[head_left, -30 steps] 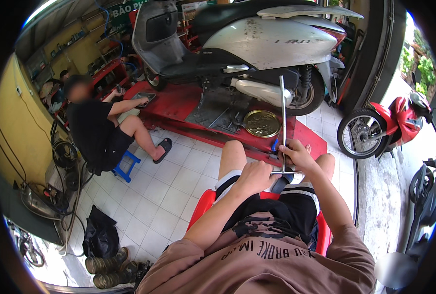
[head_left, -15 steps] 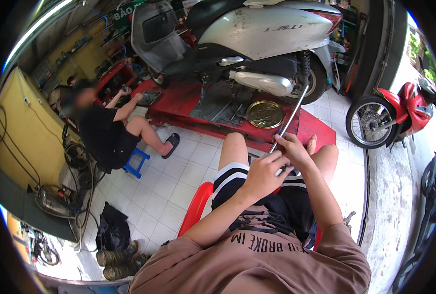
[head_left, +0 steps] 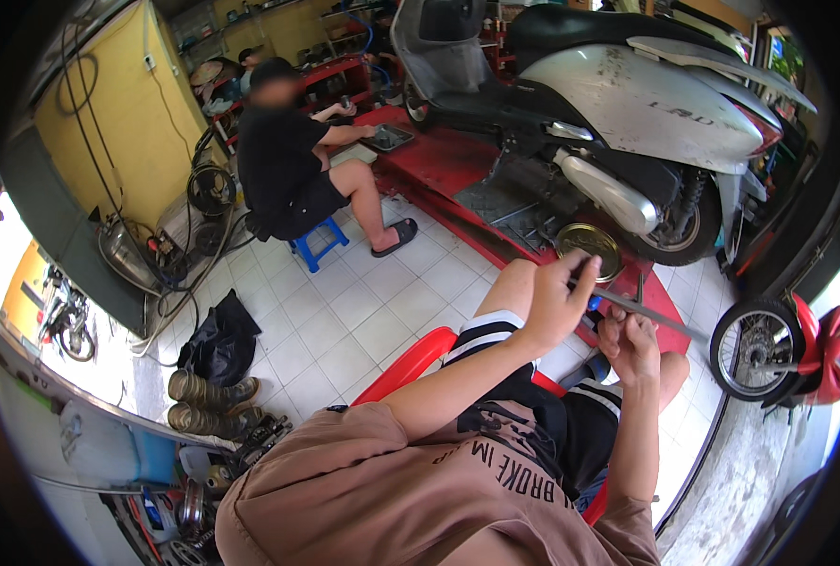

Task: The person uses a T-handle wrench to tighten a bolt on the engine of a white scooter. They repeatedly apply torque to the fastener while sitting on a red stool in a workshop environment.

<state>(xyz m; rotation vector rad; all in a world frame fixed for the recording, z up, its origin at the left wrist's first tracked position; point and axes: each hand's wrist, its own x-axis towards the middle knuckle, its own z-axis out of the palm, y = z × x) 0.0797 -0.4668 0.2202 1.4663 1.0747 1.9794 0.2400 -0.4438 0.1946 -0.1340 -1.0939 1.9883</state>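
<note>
My left hand [head_left: 562, 304] grips a long metal T-handle wrench [head_left: 663, 321], which slants down to the right across my lap. My right hand [head_left: 632, 344] is curled on the same wrench just below and right of my left hand. A small blue object [head_left: 595, 303] shows between the hands, partly hidden. Behind them, a round gold-coloured tray [head_left: 588, 242] sits on the red lift [head_left: 654, 354], and a silver scooter [head_left: 642, 108] stands on the lift above it.
A person in black [head_left: 283, 170] sits on a blue stool [head_left: 321, 245] by a tray [head_left: 392, 143]. Hoses [head_left: 208, 189], a black bag [head_left: 214, 349] and boots [head_left: 203, 396] lie at left. A red motorbike [head_left: 821, 358] stands at right. I sit on a red chair [head_left: 401, 366].
The wrench has swung from upright to slanting down rightward. My left hand has risen and moved right; my right hand is now lower. The whole view has turned toward the left.
</note>
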